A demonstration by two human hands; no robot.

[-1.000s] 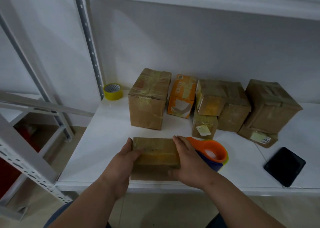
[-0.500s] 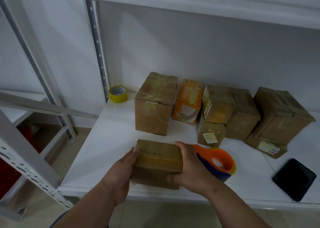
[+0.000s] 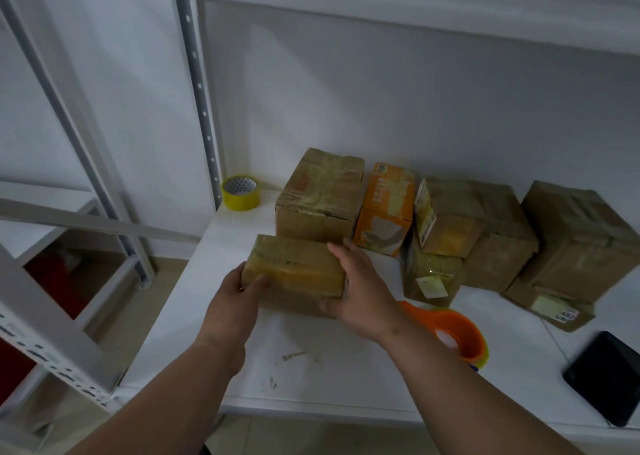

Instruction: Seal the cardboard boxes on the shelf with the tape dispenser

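Note:
A flat brown cardboard box (image 3: 294,271) with glossy tape over its top sits between my two hands on the white shelf (image 3: 311,368). My left hand (image 3: 239,302) grips its left end, thumb on the front face. My right hand (image 3: 360,292) holds its right end, fingers along the side and thumb under the front corner. The orange tape dispenser (image 3: 450,333) lies on the shelf just right of my right wrist, partly hidden by my forearm.
Directly behind the held box stands a taller taped box (image 3: 318,198). An orange carton (image 3: 386,209) and several more brown boxes (image 3: 485,233) line the back wall. A yellow tape roll (image 3: 240,191) sits at the back left by the upright. A black device (image 3: 609,375) lies at the front right.
Both hands have carried the flat box away from the front edge toward the back, up to the tall box. My right hand has left the tape dispenser behind on the shelf.

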